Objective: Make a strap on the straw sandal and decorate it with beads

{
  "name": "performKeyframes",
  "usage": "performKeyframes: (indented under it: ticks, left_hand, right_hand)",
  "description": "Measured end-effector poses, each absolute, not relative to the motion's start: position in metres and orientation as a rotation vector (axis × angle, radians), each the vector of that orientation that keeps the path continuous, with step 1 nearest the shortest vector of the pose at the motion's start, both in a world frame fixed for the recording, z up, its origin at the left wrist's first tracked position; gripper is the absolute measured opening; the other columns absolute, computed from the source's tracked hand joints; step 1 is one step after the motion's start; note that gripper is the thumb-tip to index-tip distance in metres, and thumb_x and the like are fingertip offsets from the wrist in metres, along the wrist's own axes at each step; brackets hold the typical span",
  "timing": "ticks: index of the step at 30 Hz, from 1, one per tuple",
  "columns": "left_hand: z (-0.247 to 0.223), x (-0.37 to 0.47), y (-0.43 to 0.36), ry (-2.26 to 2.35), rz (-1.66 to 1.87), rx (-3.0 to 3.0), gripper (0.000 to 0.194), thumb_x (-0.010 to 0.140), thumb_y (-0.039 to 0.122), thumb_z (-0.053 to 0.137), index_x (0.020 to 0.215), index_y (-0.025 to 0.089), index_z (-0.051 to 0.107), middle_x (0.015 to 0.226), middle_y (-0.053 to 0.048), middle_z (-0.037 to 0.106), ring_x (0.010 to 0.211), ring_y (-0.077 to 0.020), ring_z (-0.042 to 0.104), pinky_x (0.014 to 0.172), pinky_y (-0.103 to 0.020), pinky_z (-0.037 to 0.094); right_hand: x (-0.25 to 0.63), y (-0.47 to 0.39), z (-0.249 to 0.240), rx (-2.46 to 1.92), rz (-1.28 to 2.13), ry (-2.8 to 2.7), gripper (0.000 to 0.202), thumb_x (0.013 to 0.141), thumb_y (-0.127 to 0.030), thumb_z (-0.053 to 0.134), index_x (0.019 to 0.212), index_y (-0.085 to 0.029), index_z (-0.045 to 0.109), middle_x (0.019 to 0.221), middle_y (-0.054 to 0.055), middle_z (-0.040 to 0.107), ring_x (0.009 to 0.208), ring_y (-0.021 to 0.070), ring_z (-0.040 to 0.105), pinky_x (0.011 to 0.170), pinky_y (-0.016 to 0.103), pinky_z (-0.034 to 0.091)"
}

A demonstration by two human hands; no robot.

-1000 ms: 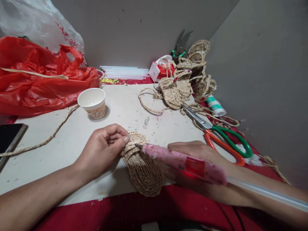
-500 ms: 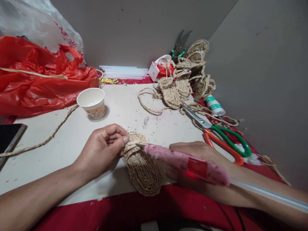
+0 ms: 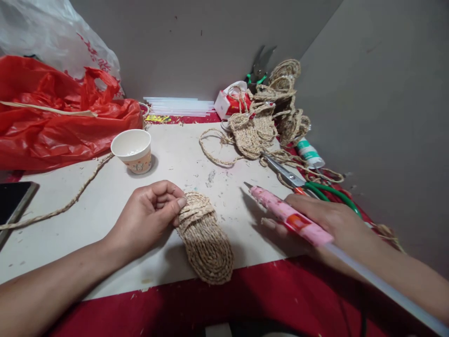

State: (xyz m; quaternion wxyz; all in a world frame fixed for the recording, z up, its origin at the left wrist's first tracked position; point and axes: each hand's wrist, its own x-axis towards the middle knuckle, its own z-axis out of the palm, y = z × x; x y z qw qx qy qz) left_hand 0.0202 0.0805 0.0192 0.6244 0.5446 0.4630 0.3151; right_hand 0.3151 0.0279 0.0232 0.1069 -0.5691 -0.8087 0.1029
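Note:
My left hand (image 3: 154, 208) pinches the far left edge of a small woven straw slipper (image 3: 206, 238), made of coiled braided cord with a band crossing its far end. The slipper lies tilted over the white board. To the right, my right hand (image 3: 315, 215) is closed around a pink hot glue gun (image 3: 287, 210). Its dark nozzle points toward the far left, apart from the slipper. A clear glue stick (image 3: 372, 276) runs out of the gun's back end. Part of the right hand's grip is hidden behind the gun.
A paper cup (image 3: 132, 152) stands left of centre, near a red plastic bag (image 3: 63, 126) and a phone (image 3: 14, 201). Several glue sticks (image 3: 178, 106) lie at the back. Scissors (image 3: 287, 175) and a pile of woven straw pieces (image 3: 252, 133) occupy the right side.
My right hand has drawn the glue gun away from the slipper, to the right, and its nozzle has risen in view. My left hand keeps its pinch on the slipper.

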Motion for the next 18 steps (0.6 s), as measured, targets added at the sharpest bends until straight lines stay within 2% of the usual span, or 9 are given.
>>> performKeyframes:
  ticks: [3,7,10,13,16,18]
  left_hand:
    - [0.020,0.019,0.083,1.065,0.763,1.236,0.010,0.080,0.023,0.065,0.077,0.014,0.062,0.054,0.004,0.054,0.051,-0.0056,0.047,0.051,-0.017,0.037]
    - [0.025,0.016,0.085,1.057,0.804,1.219,0.010,0.078,0.023,0.068,0.076,0.015,0.063,0.054,0.005,0.054,0.048,-0.0053,0.045,0.047,-0.016,0.035]
    - [0.030,0.016,0.086,1.052,0.804,1.224,0.009,0.077,0.022,0.069,0.075,0.015,0.064,0.054,0.004,0.056,0.047,-0.0056,0.046,0.046,-0.017,0.035]
    - [0.035,0.017,0.085,1.043,0.815,1.230,0.008,0.076,0.020,0.069,0.074,0.014,0.065,0.055,0.004,0.056,0.048,-0.0049,0.045,0.046,-0.016,0.034]
    - [0.037,0.018,0.083,1.052,0.809,1.241,0.008,0.076,0.020,0.070,0.073,0.014,0.066,0.057,0.004,0.057,0.052,-0.0050,0.045,0.050,-0.016,0.035]
    - [0.038,0.018,0.083,1.061,0.782,1.241,0.009,0.076,0.021,0.071,0.073,0.014,0.066,0.060,0.003,0.057,0.055,-0.0056,0.046,0.053,-0.017,0.036]
  right_hand:
    - [0.324,0.030,0.016,-1.916,0.239,-2.428,0.035,0.085,-0.056,0.049,0.076,-0.022,0.052,0.071,0.010,0.062,0.059,0.0242,0.060,0.052,0.036,0.045]
    - [0.339,0.032,0.022,-1.898,0.320,-2.550,0.031,0.083,-0.051,0.055,0.088,-0.020,0.060,0.084,0.014,0.067,0.071,0.0293,0.066,0.059,0.040,0.051]
    - [0.347,0.032,0.041,-1.747,0.310,-2.564,0.034,0.081,-0.055,0.059,0.095,-0.024,0.063,0.083,0.011,0.069,0.063,0.0260,0.066,0.050,0.036,0.050]
    - [0.333,0.036,0.062,-1.544,0.241,-2.437,0.033,0.087,-0.054,0.051,0.091,-0.024,0.065,0.071,0.007,0.068,0.053,0.0201,0.062,0.045,0.032,0.046]
    - [0.296,0.047,0.071,-1.424,0.612,-2.304,0.024,0.089,-0.039,0.055,0.101,-0.020,0.065,0.076,0.004,0.067,0.060,0.0138,0.061,0.055,0.025,0.048]
    - [0.269,0.058,0.067,-1.337,0.958,-2.292,0.032,0.088,-0.036,0.058,0.114,-0.017,0.063,0.065,-0.001,0.059,0.052,0.0097,0.052,0.050,0.021,0.043]
